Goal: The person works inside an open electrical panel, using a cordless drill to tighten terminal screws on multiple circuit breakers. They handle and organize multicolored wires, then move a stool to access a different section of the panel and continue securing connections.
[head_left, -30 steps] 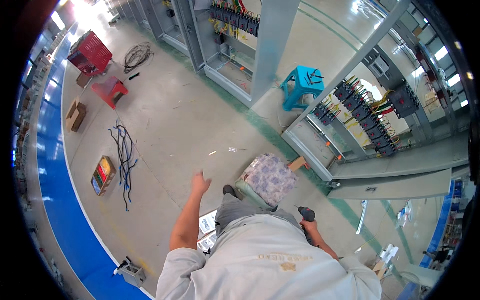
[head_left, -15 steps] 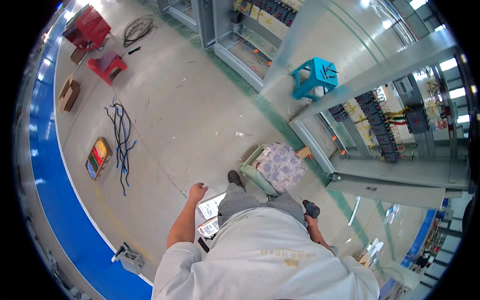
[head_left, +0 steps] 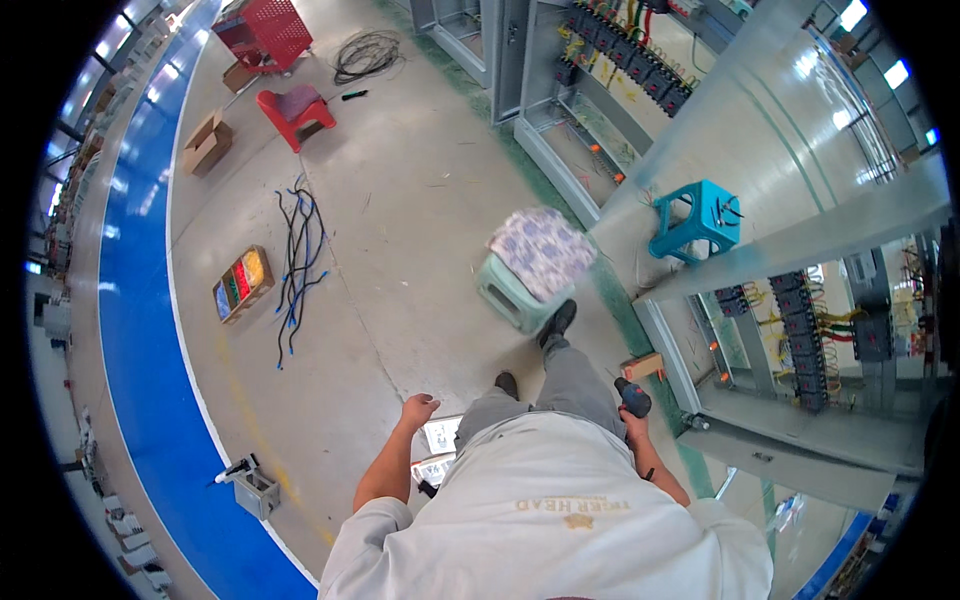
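In my right hand is a dark cordless drill, held by its grip and pointing ahead beside my right thigh. My left hand hangs to the left with its fingers curled and nothing seen in them. Beside my left leg, white printed packs lie on the floor, partly hidden by my body. Ahead of me stands a pale green plastic stool with a floral cushion on top. My right shoe is at the stool's near edge.
Grey electrical cabinets with breakers stand along the right, a blue stool between them. A small carton lies by the cabinet base. Leftward are black cables, a box of coloured parts and a red chair.
The green stool has slid forward, away from my legs, and my right foot now reaches out to it. My view has shifted left. The drill has stayed in my right hand.
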A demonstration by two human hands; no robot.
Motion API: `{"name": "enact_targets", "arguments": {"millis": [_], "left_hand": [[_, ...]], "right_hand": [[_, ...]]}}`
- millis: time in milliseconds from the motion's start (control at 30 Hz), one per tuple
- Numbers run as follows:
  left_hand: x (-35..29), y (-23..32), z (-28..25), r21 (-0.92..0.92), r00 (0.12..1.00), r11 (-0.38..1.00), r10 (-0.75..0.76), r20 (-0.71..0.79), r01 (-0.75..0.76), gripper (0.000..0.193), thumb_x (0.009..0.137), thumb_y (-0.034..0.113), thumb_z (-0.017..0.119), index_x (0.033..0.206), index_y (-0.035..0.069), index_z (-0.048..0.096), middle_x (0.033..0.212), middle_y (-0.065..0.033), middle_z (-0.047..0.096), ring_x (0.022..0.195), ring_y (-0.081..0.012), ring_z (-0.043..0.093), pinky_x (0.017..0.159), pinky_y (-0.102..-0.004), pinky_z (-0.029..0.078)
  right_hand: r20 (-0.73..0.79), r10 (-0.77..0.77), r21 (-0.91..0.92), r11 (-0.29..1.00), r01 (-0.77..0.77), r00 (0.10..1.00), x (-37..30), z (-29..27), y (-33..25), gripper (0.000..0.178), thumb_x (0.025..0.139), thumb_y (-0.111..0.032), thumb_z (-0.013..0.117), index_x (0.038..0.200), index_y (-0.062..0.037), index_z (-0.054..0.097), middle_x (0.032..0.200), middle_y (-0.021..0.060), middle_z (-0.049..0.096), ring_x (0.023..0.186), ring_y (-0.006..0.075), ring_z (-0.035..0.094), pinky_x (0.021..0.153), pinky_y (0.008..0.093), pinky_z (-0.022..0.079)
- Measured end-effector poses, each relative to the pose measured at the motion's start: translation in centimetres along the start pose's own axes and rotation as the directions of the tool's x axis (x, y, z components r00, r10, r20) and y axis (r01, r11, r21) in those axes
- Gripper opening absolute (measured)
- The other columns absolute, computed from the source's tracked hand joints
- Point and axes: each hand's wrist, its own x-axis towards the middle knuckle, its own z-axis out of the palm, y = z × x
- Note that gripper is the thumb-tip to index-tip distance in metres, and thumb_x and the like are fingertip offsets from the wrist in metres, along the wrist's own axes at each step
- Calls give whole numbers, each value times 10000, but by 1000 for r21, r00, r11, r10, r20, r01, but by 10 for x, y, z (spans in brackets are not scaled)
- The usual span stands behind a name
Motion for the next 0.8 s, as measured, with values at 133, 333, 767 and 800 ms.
{"name": "enact_targets", "arguments": {"millis": [133, 333, 767, 800], "left_hand": [[31, 3, -11, -139, 996, 987, -86, -28, 81, 525, 858, 376, 757, 1208, -12, 712, 1145, -202, 742, 1068, -319, 715, 937, -392, 552], [53, 45, -43, -381, 953, 904, -266, -143, 195, 522, 867, 351, 771, 1216, -32, 704, 1047, -159, 763, 923, -243, 728, 841, -363, 570], [118, 206, -112, -581, 946, 797, -294, -140, 162, 480, 937, 296, 719, 1254, -62, 667, 1073, -178, 745, 924, -216, 706, 856, -336, 554], [127, 209, -114, -594, 943, 786, -305, -134, 169, 486, 943, 303, 713, 1261, -61, 664, 1064, -175, 745, 914, -215, 703, 848, -337, 554]], "right_hand": [[-69, 17, -334, 942, -39, 997, 41, 28, -46, 344, 716, -253, 816, 935, 3, 743, 880, 133, 742, 840, 233, 713, 777, 364, 542], [167, -47, -497, 859, 125, 985, 121, 54, -132, 439, 793, -350, 737, 1007, 34, 729, 933, 234, 741, 972, 318, 735, 808, 411, 551], [255, 82, -422, 906, 34, 963, 312, 213, -418, 212, 721, -137, 787, 860, -16, 684, 674, 78, 650, 531, 196, 636, 511, 356, 533], [255, 88, -448, 893, 38, 963, 319, 230, -438, 211, 723, -133, 786, 868, -19, 685, 674, 75, 649, 530, 195, 635, 514, 352, 537]]}}
